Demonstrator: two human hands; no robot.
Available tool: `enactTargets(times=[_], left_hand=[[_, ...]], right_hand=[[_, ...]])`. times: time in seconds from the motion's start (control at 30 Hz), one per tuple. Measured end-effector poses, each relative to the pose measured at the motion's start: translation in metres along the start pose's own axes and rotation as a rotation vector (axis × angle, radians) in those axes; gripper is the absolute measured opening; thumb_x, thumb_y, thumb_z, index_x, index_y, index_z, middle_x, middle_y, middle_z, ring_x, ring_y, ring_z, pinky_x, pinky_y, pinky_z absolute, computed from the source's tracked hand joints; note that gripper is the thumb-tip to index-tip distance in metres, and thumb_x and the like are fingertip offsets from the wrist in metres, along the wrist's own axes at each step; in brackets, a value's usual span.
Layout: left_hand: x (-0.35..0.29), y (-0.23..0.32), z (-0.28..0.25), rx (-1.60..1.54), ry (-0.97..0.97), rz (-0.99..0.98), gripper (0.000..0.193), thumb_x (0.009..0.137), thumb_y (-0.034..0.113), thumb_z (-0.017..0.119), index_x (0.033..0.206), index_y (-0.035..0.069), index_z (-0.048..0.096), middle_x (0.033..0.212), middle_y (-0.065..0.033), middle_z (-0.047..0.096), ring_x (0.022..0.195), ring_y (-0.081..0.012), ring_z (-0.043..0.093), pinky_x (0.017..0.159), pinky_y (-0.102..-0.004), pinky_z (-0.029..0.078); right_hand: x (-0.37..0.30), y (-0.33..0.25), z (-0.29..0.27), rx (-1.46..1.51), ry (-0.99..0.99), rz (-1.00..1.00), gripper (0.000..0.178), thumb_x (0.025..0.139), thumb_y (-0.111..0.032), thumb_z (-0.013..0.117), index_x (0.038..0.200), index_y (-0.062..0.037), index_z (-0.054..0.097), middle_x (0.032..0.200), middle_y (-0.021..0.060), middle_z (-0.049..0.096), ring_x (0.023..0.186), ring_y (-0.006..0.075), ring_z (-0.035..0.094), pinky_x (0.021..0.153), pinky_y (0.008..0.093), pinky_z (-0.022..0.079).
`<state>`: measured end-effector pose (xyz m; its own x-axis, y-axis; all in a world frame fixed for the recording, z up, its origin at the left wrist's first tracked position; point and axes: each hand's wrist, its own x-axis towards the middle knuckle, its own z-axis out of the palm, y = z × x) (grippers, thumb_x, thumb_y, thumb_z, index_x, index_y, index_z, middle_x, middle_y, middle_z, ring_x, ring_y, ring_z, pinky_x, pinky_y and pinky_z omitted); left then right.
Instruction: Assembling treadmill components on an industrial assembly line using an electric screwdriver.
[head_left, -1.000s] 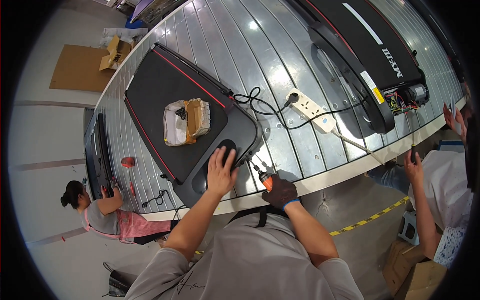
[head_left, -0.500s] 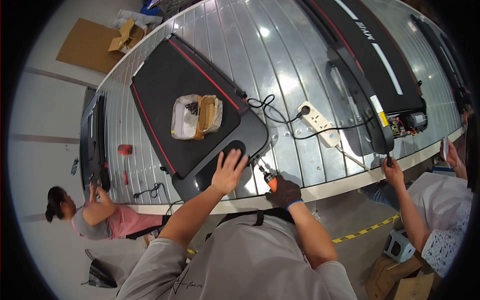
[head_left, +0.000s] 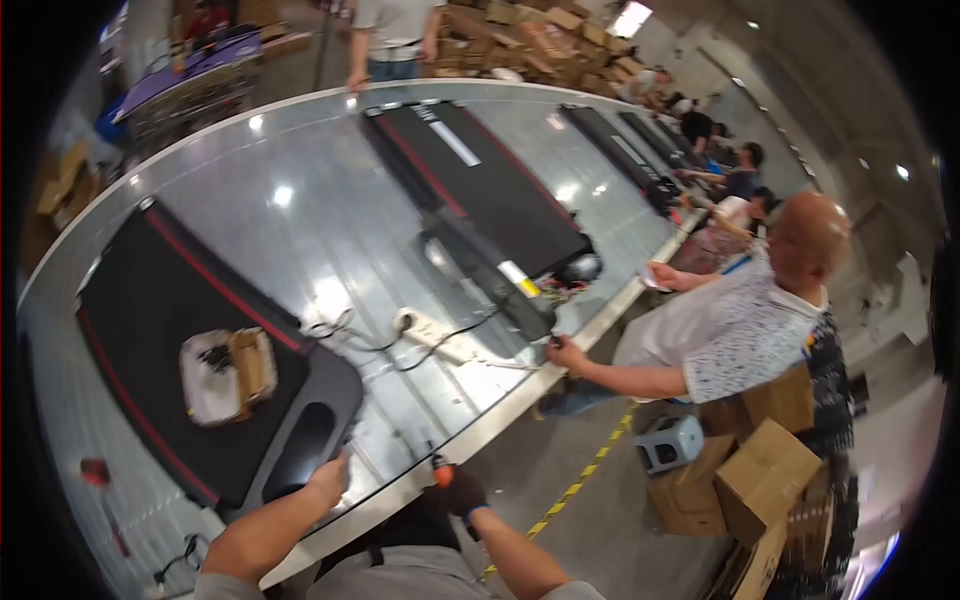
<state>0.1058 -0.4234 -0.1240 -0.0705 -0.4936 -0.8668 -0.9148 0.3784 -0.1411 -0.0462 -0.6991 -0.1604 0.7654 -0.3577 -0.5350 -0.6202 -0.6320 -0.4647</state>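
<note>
My left hand [head_left: 328, 480] is at the right edge of the grey end cover of a black treadmill [head_left: 130, 330] with red side stripes. Its fingers are blurred and partly hidden, so their grip is unclear. In a dark glove with a blue cuff, my right hand [head_left: 462, 494] is closed around an orange-and-black power screwdriver [head_left: 442, 471], whose bit points away from me over the table's near edge. On the treadmill belt sits an open cardboard box [head_left: 254, 374] beside a white-lined tray [head_left: 205, 392] of small dark parts.
A white power strip [head_left: 440, 335] with a black cord lies on the metal table [head_left: 270, 240]. Beyond it is a second treadmill [head_left: 490, 190]. A co-worker [head_left: 720, 320] stands at the right. A red-headed mallet [head_left: 95, 472] lies at the left; cartons [head_left: 770, 475] and a stool [head_left: 670, 443] stand on the floor.
The view has swung right, bringing more co-workers and treadmills into sight. My left hand has shifted from flat on the end cover to its right edge. The screwdriver stays in my right hand.
</note>
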Motion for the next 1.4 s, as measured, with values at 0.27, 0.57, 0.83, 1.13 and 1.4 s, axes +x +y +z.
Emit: enactTargets(times=[0.27, 0.57, 0.83, 1.13, 1.4], left_hand=[[0.009, 0.114, 0.013, 0.451, -0.079, 0.054, 0.057, 0.108, 0.043, 0.041, 0.153, 0.01, 0.053, 0.153, -0.0099, 0.057, 0.146, -0.0377, 0.044, 0.128, -0.0609, 0.015], [-0.076, 0.029, 0.014, -1.316, 1.406, -1.132, 0.011, 0.091, 0.019, 0.066, 0.097, 0.011, 0.07, 0.093, -0.0132, 0.067, 0.085, -0.0335, 0.066, 0.075, -0.0457, 0.055], [-0.049, -0.038, 0.202, -1.469, 1.09, -1.956, 0.021, 0.086, 0.007, 0.063, 0.102, 0.006, 0.076, 0.105, -0.0188, 0.073, 0.103, -0.0398, 0.069, 0.093, -0.0482, 0.056], [-0.074, -0.029, 0.222, -1.715, 0.599, -1.851, 0.035, 0.104, 0.02, 0.049, 0.109, -0.004, 0.075, 0.107, -0.0288, 0.073, 0.1, -0.0418, 0.073, 0.087, -0.0522, 0.057], [-0.042, -0.003, 0.34, -1.491, 1.114, -1.916, 0.018, 0.076, 0.0, 0.075, 0.092, -0.005, 0.069, 0.088, -0.0252, 0.071, 0.085, -0.044, 0.07, 0.078, -0.0485, 0.056]], right_hand=[[0.0, 0.125, -0.085, 0.286, -0.003, 0.262, 0.054, 0.075, -0.013, 0.088, 0.115, -0.0114, 0.051, 0.065, 0.0059, 0.058, 0.045, 0.0185, 0.054, 0.038, 0.0366, 0.045], [0.058, 0.127, -0.098, 0.068, -0.023, 0.087, 0.063, 0.065, -0.026, 0.093, 0.113, -0.0066, 0.058, 0.079, 0.0121, 0.068, 0.064, 0.0259, 0.067, 0.056, 0.042, 0.055], [0.076, 0.088, -0.113, -0.099, 0.024, -0.217, 0.055, 0.07, -0.025, 0.092, 0.104, -0.0052, 0.054, 0.072, 0.0094, 0.065, 0.055, 0.0207, 0.064, 0.048, 0.0382, 0.053], [0.031, 0.062, -0.098, -0.187, -0.009, -0.106, 0.056, 0.083, -0.039, 0.078, 0.122, -0.0016, 0.063, 0.107, 0.0245, 0.072, 0.104, 0.0426, 0.07, 0.087, 0.0508, 0.057], [0.02, -0.009, -0.061, -0.247, -0.165, -0.004, 0.084, 0.081, -0.065, 0.074, 0.135, -0.0045, 0.057, 0.123, 0.0269, 0.07, 0.115, 0.0431, 0.068, 0.097, 0.0493, 0.054]])
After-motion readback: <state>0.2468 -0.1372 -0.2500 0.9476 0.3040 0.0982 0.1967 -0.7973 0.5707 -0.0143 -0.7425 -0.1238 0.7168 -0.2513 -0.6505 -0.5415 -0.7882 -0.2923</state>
